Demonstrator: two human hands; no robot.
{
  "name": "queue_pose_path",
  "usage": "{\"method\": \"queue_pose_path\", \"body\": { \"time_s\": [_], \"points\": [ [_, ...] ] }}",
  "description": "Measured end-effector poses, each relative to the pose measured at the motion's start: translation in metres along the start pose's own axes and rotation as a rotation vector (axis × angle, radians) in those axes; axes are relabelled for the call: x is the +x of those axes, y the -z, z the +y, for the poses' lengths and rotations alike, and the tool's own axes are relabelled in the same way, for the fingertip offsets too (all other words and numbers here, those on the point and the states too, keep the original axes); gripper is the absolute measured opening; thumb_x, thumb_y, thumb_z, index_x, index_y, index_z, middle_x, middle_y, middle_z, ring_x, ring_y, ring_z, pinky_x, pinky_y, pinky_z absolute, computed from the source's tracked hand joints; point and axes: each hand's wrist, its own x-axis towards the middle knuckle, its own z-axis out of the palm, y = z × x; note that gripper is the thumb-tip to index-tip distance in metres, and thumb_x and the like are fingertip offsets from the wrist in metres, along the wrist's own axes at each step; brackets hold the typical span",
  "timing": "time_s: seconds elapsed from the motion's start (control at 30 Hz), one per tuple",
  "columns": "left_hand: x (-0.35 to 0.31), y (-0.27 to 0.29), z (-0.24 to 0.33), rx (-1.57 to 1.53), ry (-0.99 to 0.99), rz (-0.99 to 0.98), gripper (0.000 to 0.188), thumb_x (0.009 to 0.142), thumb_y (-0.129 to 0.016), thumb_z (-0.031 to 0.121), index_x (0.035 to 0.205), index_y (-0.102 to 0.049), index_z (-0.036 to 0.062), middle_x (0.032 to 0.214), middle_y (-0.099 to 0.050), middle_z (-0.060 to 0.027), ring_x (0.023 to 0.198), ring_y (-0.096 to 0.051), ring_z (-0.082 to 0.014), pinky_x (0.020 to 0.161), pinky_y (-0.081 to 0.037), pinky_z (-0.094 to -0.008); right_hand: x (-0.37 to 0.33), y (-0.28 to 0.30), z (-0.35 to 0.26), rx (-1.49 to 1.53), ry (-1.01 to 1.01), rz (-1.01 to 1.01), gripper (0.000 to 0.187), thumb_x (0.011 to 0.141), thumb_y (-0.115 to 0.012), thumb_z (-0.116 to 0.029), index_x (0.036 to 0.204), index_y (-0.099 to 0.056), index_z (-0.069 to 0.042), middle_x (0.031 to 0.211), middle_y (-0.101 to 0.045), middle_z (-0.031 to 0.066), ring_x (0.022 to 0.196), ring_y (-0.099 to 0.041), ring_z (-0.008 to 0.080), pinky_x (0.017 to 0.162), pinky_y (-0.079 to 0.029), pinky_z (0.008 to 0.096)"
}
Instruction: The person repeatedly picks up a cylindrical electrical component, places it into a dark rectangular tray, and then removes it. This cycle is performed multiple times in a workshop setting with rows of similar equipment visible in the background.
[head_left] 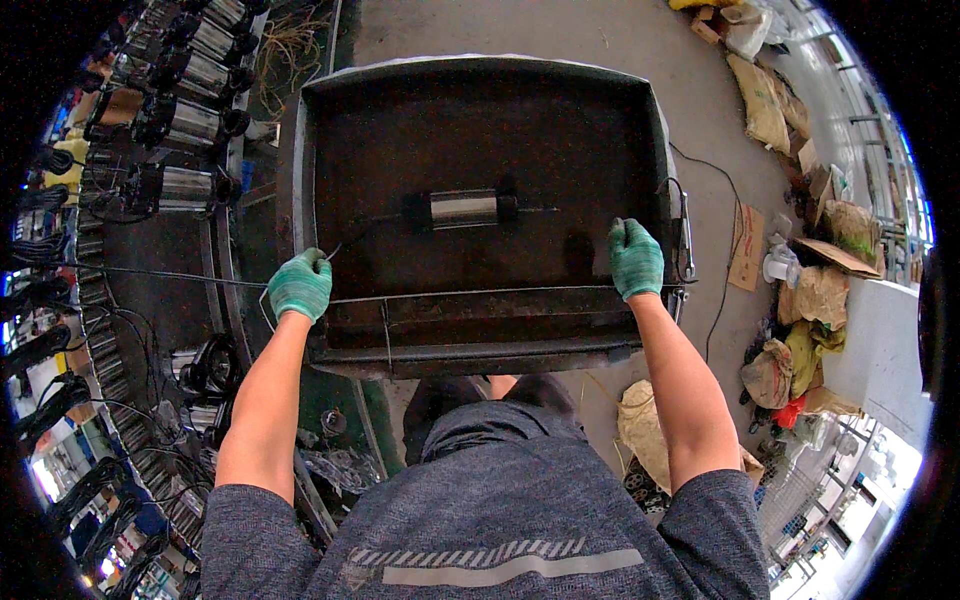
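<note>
A dark metal tank (pixel 480 358) stands in front of me. Inside it lies a motor-like cylinder (pixel 463 208) with a shiny metal middle, black ends and a thin shaft pointing right. My left hand (pixel 300 285), in a green knitted glove, is closed around a black cable (pixel 345 240) at the tank's left wall. That cable runs from the cylinder to the hand, and a cable also stretches away left from it. My right hand (pixel 637 260), gloved the same way, is above the tank's right front part with fingers closed; what they hold, if anything, is hidden.
Similar metal cylinders (pixel 190 120) with black ends line a rack and roller conveyor (pixel 95 340) on the left. A thin black cable (pixel 735 200) lies on the floor at right. Beyond it are sacks (pixel 760 110), cardboard (pixel 746 248) and a white panel (pixel 885 350).
</note>
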Motion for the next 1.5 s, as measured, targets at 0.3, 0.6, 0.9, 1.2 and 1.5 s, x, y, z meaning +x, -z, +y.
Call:
{"method": "queue_pose_path", "body": {
  "time_s": [0.3,0.6,0.9,1.2,1.5],
  "points": [
    [0.002,-0.004,-0.004,-0.008,-0.009,-0.005,0.029,0.094,-0.059,0.033,0.111,-0.075,0.0169,0.107,-0.075,-0.0155,0.101,-0.070,-0.0386,0.088,-0.055,-0.0480,0.000,0.000,-0.001,-0.003,0.002,-0.002,0.035,0.104,-0.052,-0.040,0.096,-0.065,-0.009,0.094,-0.068,0.0225,0.089,-0.064,0.0477,0.073,-0.051,0.0567],
    [0.004,-0.004,-0.004,-0.008,-0.005,-0.020,0.030,0.094,-0.059,0.034,0.112,-0.076,0.0170,0.109,-0.075,-0.0146,0.102,-0.070,-0.0379,0.089,-0.055,-0.0477,0.001,-0.001,0.001,-0.021,-0.046,-0.038,0.036,0.104,-0.053,-0.041,0.100,-0.068,-0.008,0.099,-0.070,0.0223,0.093,-0.065,0.0470,0.078,-0.052,0.0547],
    [0.001,-0.008,-0.007,-0.045,-0.064,0.092,0.027,0.094,-0.060,0.030,0.109,-0.075,0.0144,0.110,-0.074,-0.0137,0.100,-0.070,-0.0380,0.087,-0.055,-0.0479,-0.002,0.001,-0.003,0.035,-0.033,0.016,0.037,0.103,-0.054,-0.042,0.102,-0.068,-0.008,0.100,-0.070,0.0218,0.093,-0.066,0.0465,0.077,-0.053,0.0535],
    [0.002,-0.020,-0.014,0.003,-0.171,0.322,0.028,0.089,-0.063,0.025,0.110,-0.072,0.0097,0.115,-0.067,-0.0154,0.103,-0.065,-0.0383,0.093,-0.050,-0.0482,-0.002,0.002,-0.002,0.080,0.024,-0.026,0.032,0.102,-0.056,-0.038,0.098,-0.066,-0.008,0.091,-0.068,0.0220,0.086,-0.065,0.0468,0.071,-0.052,0.0516],
    [0.005,-0.023,-0.016,0.107,-0.161,0.306,0.034,0.089,-0.062,0.027,0.117,-0.072,0.0105,0.122,-0.063,-0.0156,0.114,-0.059,-0.0366,0.101,-0.044,-0.0501,-0.004,0.025,0.008,-0.119,0.129,-0.163,0.032,0.101,-0.059,-0.036,0.104,-0.070,-0.006,0.111,-0.070,0.0179,0.101,-0.067,0.0399,0.082,-0.055,0.0480]
  ]
}}
